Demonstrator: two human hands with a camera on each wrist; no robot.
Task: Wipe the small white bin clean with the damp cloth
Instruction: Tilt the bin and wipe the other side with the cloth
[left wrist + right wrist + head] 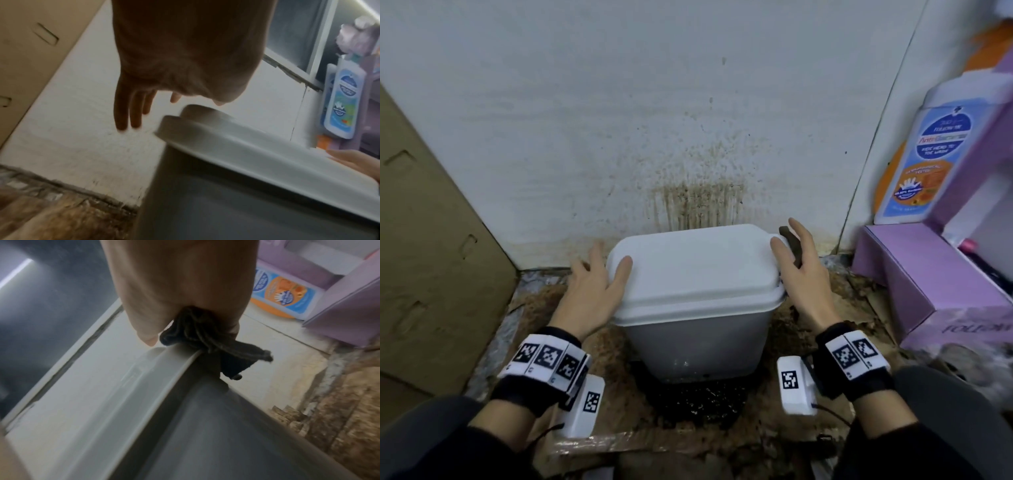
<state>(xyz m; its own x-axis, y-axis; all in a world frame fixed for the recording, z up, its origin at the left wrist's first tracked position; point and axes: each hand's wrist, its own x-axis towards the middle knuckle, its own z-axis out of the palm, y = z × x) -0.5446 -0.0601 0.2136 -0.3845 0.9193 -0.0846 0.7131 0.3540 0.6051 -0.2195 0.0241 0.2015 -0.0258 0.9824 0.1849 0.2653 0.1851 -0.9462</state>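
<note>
The small white bin (695,291) stands on the floor against the wall with its lid closed. My left hand (607,257) is at the lid's left edge, its thumb lying on top. In the left wrist view its straight fingers (127,113) hang beside the bin (246,162) without touching it. My right hand (787,234) is at the lid's right edge and pinches a dark cloth (795,253) between thumb and fingers. The right wrist view shows the bunched cloth (205,339) against the lid's rim (180,368), one end hanging free.
Brown splatter (695,198) stains the wall above the bin. A cardboard sheet (431,240) leans at the left. A purple box (935,284) and a blue-labelled bottle (928,154) stand at the right. The floor (544,301) is grimy, with a black patch (698,401) at the bin's base.
</note>
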